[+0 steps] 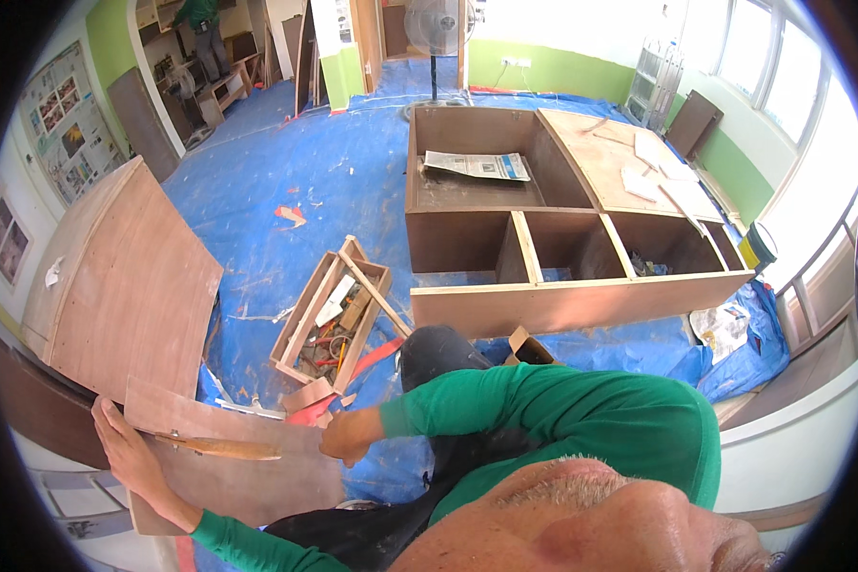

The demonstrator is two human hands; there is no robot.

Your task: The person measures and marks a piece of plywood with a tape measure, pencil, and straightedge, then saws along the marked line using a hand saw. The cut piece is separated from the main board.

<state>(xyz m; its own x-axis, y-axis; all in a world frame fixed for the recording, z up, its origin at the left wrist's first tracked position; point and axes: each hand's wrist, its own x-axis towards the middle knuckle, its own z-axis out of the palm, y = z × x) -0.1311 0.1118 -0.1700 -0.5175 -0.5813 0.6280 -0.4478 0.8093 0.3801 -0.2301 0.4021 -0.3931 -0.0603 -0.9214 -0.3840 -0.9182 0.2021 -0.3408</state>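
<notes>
A brown plywood board (229, 477) lies across my lap, in the lower left of the view. My left hand (129, 453) rests on the board's left end, with the fingers hooked over its far edge. A thin brown wooden strip (224, 446) lies across the board from that hand toward the right. My right hand (346, 439), in a green sleeve, is curled at the board's right edge. Whether it holds anything small besides the board is hidden.
An open wooden toolbox (329, 319) full of hand tools sits on the blue tarpaulin (353, 172) just ahead. A large brown cabinet carcass (553, 286) lies beyond it, with a newspaper (477, 165) inside. A big plywood panel (129, 276) leans at left. A person (200, 29) stands far back.
</notes>
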